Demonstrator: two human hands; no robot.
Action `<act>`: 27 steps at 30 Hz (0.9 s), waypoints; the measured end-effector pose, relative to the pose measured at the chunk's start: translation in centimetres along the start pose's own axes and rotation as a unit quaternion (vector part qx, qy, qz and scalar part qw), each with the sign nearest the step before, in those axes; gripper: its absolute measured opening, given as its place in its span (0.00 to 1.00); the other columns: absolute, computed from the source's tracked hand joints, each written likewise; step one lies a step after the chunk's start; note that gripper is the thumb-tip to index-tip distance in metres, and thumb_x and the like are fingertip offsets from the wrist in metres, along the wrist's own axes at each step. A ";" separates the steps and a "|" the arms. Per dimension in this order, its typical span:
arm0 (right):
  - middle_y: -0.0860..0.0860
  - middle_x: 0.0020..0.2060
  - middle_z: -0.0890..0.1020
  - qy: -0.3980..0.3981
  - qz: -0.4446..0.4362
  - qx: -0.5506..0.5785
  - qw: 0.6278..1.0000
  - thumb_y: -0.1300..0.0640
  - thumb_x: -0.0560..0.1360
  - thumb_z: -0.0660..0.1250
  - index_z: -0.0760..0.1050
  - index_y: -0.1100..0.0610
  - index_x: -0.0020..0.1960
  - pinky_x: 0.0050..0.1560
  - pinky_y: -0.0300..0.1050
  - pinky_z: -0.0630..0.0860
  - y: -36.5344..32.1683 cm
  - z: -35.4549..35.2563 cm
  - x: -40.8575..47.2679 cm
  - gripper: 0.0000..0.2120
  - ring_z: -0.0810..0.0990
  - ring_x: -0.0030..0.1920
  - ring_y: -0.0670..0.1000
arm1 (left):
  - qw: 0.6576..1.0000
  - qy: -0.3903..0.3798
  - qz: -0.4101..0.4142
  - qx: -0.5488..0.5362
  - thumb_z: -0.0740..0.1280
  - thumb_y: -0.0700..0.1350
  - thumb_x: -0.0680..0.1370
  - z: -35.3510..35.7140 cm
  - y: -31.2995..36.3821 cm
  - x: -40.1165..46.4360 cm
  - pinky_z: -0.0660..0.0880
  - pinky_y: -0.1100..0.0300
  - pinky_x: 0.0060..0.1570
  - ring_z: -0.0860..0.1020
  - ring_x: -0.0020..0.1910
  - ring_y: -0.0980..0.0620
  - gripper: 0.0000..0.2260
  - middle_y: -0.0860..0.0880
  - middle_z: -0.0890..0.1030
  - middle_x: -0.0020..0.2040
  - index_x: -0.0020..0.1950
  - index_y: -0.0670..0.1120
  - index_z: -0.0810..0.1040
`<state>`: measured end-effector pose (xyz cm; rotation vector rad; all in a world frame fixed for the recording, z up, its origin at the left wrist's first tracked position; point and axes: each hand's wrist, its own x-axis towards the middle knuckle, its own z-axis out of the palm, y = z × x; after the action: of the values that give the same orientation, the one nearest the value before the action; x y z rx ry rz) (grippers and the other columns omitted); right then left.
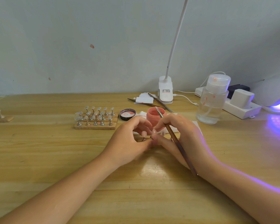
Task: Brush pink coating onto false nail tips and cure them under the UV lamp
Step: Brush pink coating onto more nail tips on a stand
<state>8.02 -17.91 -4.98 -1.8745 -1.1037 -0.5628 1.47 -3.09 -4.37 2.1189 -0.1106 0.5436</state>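
My left hand [128, 143] and my right hand [178, 135] meet at the middle of the wooden table. Between their fingertips stand two small metal nail stands; the left one carries a pink-coated nail tip [143, 133]. My left fingers curl around that stand. A long brown brush [174, 136] lies in my right hand, bristle end up over the open pink jar [155, 114], while the thumb and forefinger pinch the second stand [151, 137]. The UV lamp [275, 91] glows purple at the far right.
A wooden holder [95, 126] with several clear nail tips on metal stands sits left of the jar, its black lid [127, 114] beside it. Behind are tweezers, white paper scraps, a clip lamp [165, 89], a clear pump bottle [212, 101] and a power strip [242, 109].
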 end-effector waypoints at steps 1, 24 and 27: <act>0.38 0.39 0.77 0.001 -0.005 -0.004 1.000 0.58 0.65 0.76 0.76 0.53 0.42 0.45 0.45 0.73 0.0 0.0 0.0 0.10 0.75 0.44 0.43 | 1.000 -0.004 0.003 0.001 0.75 0.43 0.66 0.0 -0.1 0.0 0.70 0.75 0.41 0.75 0.38 0.63 0.13 0.63 0.77 0.34 0.46 0.51 0.75; 0.42 0.41 0.80 -0.035 -0.006 -0.024 0.999 0.53 0.64 0.77 0.76 0.52 0.44 0.46 0.47 0.73 0.1 -0.3 -0.1 0.12 0.78 0.44 0.48 | 1.000 -0.018 -0.009 -0.005 0.73 0.41 0.68 0.0 -0.1 0.1 0.68 0.77 0.41 0.75 0.37 0.63 0.12 0.65 0.78 0.34 0.45 0.54 0.75; 0.35 0.41 0.76 -0.029 0.003 -0.041 0.999 0.48 0.65 0.75 0.76 0.51 0.45 0.51 0.37 0.68 0.1 -0.9 -0.2 0.13 0.76 0.47 0.43 | 0.999 -0.021 -0.016 -0.017 0.74 0.40 0.68 0.0 0.0 0.1 0.68 0.77 0.41 0.76 0.38 0.62 0.12 0.64 0.78 0.34 0.46 0.51 0.76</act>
<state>8.09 -18.80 -4.70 -1.9754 -1.1261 -0.5608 1.53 -3.04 -4.32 2.0956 -0.1086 0.4744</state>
